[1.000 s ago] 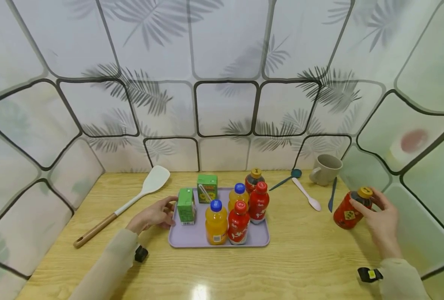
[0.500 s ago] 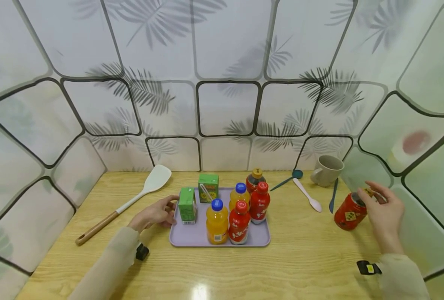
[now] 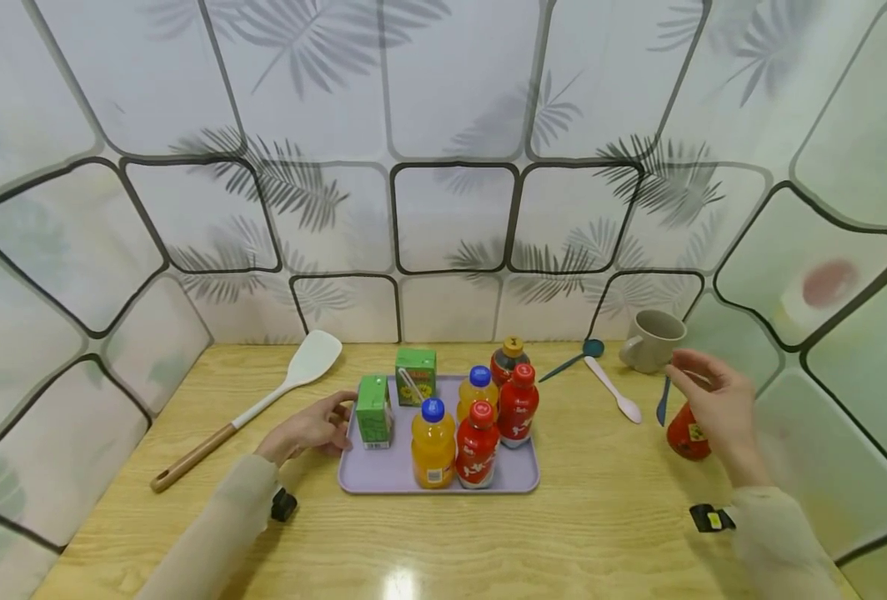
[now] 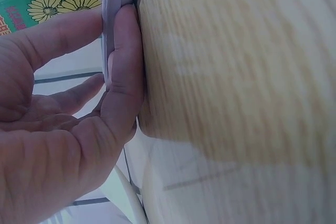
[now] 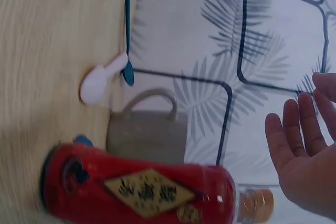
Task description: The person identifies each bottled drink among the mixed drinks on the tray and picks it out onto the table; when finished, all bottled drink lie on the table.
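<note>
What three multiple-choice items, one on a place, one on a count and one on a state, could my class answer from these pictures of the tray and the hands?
1. Where does the grey mug stand?
A. On the tray
B. On the table, right of the tray, near the wall
C. In the left hand

2. How many blue-capped orange bottles stand on the lilac tray?
A. Two
B. Four
C. None

3. How is the right hand?
A. Gripping the white spatula
B. Gripping the mug's handle
C. Open, holding nothing, beside the red bottle with the yellow cap

Key:
1 B: the head view shows the mug off the tray, at the far right.
2 A: one stands in front, one behind it.
3 C: the right wrist view shows straight fingers apart from that bottle.
</note>
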The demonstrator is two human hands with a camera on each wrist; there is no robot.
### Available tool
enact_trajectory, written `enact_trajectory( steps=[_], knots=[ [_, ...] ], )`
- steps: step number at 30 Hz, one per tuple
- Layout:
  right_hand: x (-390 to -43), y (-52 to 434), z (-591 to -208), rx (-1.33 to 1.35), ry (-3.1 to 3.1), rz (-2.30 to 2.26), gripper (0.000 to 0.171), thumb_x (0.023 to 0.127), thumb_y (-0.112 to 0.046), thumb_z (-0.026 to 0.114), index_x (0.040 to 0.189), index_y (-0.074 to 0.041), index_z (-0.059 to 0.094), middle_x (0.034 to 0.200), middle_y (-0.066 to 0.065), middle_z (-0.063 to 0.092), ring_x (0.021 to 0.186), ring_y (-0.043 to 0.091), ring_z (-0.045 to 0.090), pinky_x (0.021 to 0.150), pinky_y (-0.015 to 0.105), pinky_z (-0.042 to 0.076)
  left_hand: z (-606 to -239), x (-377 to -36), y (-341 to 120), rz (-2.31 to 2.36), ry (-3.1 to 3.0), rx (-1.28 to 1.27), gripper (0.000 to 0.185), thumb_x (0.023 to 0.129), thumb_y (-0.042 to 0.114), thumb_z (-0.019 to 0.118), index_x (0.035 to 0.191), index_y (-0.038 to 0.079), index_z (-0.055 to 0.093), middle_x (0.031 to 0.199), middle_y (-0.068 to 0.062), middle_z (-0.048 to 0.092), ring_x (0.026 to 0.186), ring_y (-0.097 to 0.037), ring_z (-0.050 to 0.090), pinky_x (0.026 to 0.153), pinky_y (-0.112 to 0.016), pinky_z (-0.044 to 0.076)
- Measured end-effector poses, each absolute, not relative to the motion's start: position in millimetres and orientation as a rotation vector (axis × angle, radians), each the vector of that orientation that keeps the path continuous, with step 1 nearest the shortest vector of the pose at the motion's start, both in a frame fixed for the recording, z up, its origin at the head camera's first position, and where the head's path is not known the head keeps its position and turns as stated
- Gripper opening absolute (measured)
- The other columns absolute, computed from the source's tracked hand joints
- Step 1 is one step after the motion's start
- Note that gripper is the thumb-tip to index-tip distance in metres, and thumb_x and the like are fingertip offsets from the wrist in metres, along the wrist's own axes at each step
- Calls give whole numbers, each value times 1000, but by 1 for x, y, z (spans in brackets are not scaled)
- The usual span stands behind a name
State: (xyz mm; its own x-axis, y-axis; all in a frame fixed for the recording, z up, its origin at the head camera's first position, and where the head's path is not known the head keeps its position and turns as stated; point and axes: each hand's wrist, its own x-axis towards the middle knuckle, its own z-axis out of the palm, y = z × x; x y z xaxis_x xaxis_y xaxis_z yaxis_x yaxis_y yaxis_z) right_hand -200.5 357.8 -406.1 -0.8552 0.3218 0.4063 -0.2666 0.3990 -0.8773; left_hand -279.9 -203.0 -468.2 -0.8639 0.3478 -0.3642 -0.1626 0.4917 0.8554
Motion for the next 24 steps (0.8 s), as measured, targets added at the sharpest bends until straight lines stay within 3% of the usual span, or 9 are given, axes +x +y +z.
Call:
enact_trajectory(
  steps=[9, 18, 24],
  knots=[
    [-219, 334, -429, 136, -2354, 1483, 35, 92, -18, 67, 121, 1, 64, 99, -27, 65, 93, -9, 59, 79, 6, 47, -469, -280, -203, 1372, 2244, 151, 89, 71, -14, 69, 149, 8, 32, 119, -18, 42, 94, -24, 50, 67, -34, 58],
    [-237, 312, -443, 241, -2469, 1677, 46, 95, -19, 64, 131, 8, 55, 108, -12, 68, 93, -6, 62, 80, 15, 54, -468, -278, -202, 1362, 2246, 156, 88, 72, -13, 68, 150, 8, 31, 122, -19, 41, 95, -24, 51, 68, -35, 58],
    [-244, 290, -454, 250, -2446, 1869, 52, 94, -19, 66, 134, 10, 51, 108, -14, 67, 95, -3, 64, 82, 20, 56, -469, -278, -203, 1377, 2236, 222, 90, 72, -13, 67, 150, 5, 29, 122, -21, 41, 95, -24, 51, 67, -34, 58]
  ],
)
